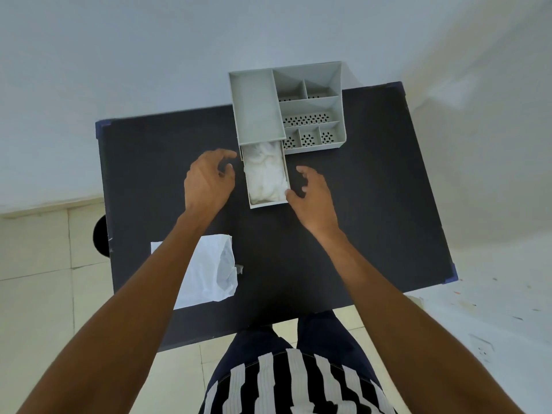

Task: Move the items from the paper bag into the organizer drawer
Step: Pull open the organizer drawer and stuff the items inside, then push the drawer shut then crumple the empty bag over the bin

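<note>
Dark tabletop [343, 204]: drawer [266, 177] pulled out, full of white items [265, 174]; paper bag [209, 270] seemingly emptied. Left hand [207, 180] and right hand [312, 195] flank it, fingers loose, grasping nothing; closing probably remains.

The organizer [310, 94] looks like matt grey plastic, its tray floors perforated. Its pulled-out drawer [266, 204] holds crumpled white soft stuff [265, 174], cloth or plastic. Near the drawer, the table [358, 204] is matt black; the paper bag [206, 273] is creased white.

1 organizer [310, 94], 1 drawer [266, 204], 1 bag [209, 270], 2 hands [206, 180].
</note>
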